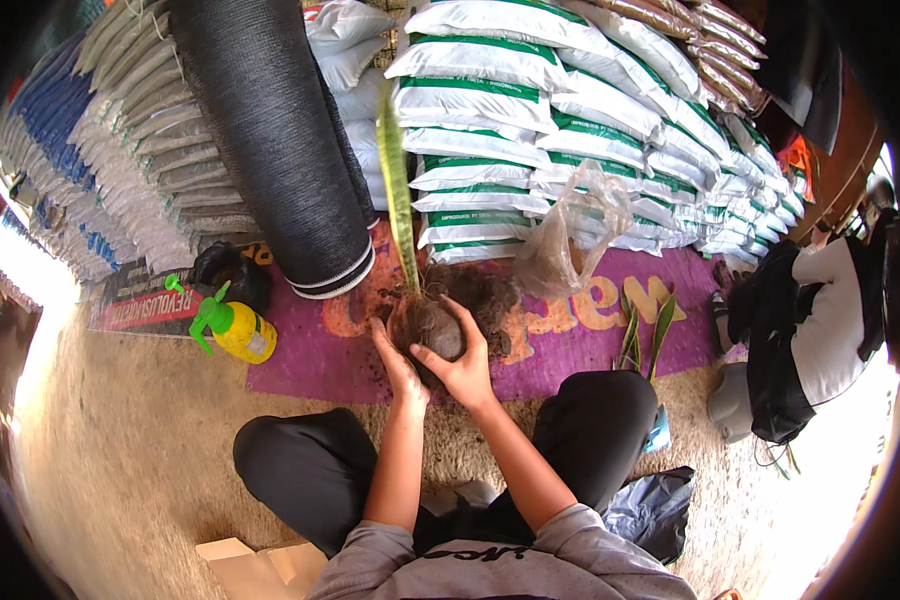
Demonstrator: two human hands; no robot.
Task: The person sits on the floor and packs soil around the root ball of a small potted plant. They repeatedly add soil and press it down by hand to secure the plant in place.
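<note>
"What is at the far left?"

"Stacked sacks (120, 160) fill the upper left of the frame. Below them, left of centre, a yellow spray bottle (245, 333) with a green head stands tilted, just beside a black bundle (232, 278). A thick black roll (280, 140) slants down from the top edge."

"And the left hand?"

"The left hand (400, 368) is near the middle of the frame, fingers together and nearly straight, its palm laid along the left side of a root ball (444, 343). One long green leaf (397, 190) rises almost upright from that ball toward the top."

"What does the right hand do?"

"The right hand (463, 372) is half curled round the ball's right side, its thumb across the front. Both hands hold the root ball between them, above a purple banner (315, 365); whether the ball touches the banner cannot be told. Dark soil (490, 300) lies just beyond the right fingers."

"Further right?"

"White-and-green sacks (480, 105) are piled from the upper middle to the upper right. A clear bag (575, 230) sits in front of them. Right of centre, a few leaves (662, 335) lean near the person's right knee (610, 425). A co-worker (820, 320) is at the right edge."
</note>
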